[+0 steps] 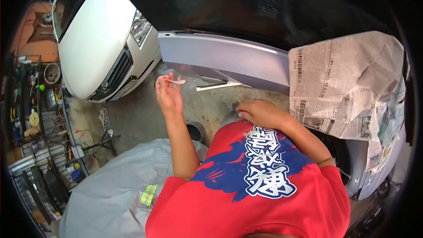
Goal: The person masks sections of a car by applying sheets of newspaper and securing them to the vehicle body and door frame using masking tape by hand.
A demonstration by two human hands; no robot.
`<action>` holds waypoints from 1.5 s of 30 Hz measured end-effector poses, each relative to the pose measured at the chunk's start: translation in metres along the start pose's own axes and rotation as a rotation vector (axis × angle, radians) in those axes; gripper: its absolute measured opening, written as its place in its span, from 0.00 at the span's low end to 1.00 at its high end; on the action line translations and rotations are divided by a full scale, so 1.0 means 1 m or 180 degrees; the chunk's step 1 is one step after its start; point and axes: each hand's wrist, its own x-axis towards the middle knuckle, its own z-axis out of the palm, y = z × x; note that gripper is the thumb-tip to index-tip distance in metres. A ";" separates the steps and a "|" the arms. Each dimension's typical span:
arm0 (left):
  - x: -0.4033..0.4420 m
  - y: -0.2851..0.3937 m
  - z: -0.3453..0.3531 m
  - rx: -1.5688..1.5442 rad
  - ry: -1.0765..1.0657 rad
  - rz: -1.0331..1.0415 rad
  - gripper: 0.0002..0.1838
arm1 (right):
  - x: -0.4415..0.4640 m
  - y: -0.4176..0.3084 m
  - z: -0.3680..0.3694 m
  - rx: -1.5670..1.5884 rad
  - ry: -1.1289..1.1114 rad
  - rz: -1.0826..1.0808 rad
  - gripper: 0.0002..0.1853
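Note:
My left hand (170, 97) is raised in front of the light purple-grey car panel (220, 53). Its fingers pinch a thin, pale strip (178, 82), too small to identify further. My right hand (261, 112) lies over my knee, below the panel's lower edge, with its fingers bent downward. Nothing shows in that hand, though its fingertips are partly hidden. Sheets of newspaper (339, 79) cover the part of the car to the right of the panel. Above the panel, a glossy dark surface (264, 4) reflects the print on my shirt.
A white car (99, 39) stands close by at the left. Shelving (42, 150) with tools and parts runs along the far left. A grey cover (114, 185) lies at lower left, beside a dark bucket-like container (194, 131). A wheel (337, 154) sits under the newspaper.

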 end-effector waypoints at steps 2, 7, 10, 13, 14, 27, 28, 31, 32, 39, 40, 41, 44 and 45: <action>0.017 0.008 -0.024 -0.0281 -0.0058 0.0284 0.07 | 0.004 -0.001 0.002 0.0015 -0.0105 -0.0045 0.16; 0.001 0.043 -0.014 -0.0146 0.0068 0.0500 0.18 | 0.016 -0.009 0.002 0.0061 -0.0120 -0.0214 0.16; -0.020 0.055 0.019 0.0035 -0.0306 0.0555 0.25 | 0.024 -0.038 -0.013 0.0850 0.0141 -0.0158 0.18; -0.041 0.050 0.058 0.0171 -0.0776 0.0510 0.28 | 0.039 -0.060 -0.018 0.1626 0.0816 -0.0471 0.18; -0.049 0.046 0.074 0.0173 -0.1059 0.0442 0.29 | 0.043 -0.067 -0.021 0.1776 0.0999 -0.0489 0.19; -0.106 -0.011 0.158 0.1217 -0.2610 0.0455 0.17 | -0.020 -0.060 -0.023 0.1359 0.3357 -0.0765 0.25; -0.107 -0.013 0.158 0.1705 -0.2870 0.0518 0.16 | -0.031 -0.062 -0.024 0.0986 0.3629 -0.0799 0.25; -0.104 -0.021 0.168 0.2694 -0.3650 0.0934 0.17 | -0.064 -0.060 -0.023 0.0244 0.3734 -0.0693 0.25; -0.106 -0.024 0.174 0.2683 -0.3977 0.1095 0.18 | -0.073 -0.061 -0.019 0.0366 0.3645 -0.0512 0.24; -0.127 -0.050 0.186 0.2615 -0.4678 0.1279 0.15 | -0.101 -0.053 0.007 0.0777 0.3991 0.0300 0.22; -0.129 -0.053 0.187 0.2634 -0.4705 0.1327 0.16 | -0.104 -0.052 0.007 0.0750 0.4020 0.0323 0.23; -0.133 -0.055 0.189 0.2657 -0.4736 0.1380 0.17 | -0.106 -0.051 0.005 0.0725 0.4054 0.0341 0.23; -0.149 -0.061 0.191 0.2869 -0.4523 0.1076 0.20 | -0.117 -0.046 0.003 0.0826 0.3966 0.0402 0.24; -0.153 -0.065 0.192 0.2805 -0.4501 0.0941 0.20 | -0.121 -0.043 0.003 0.0850 0.3954 0.0393 0.23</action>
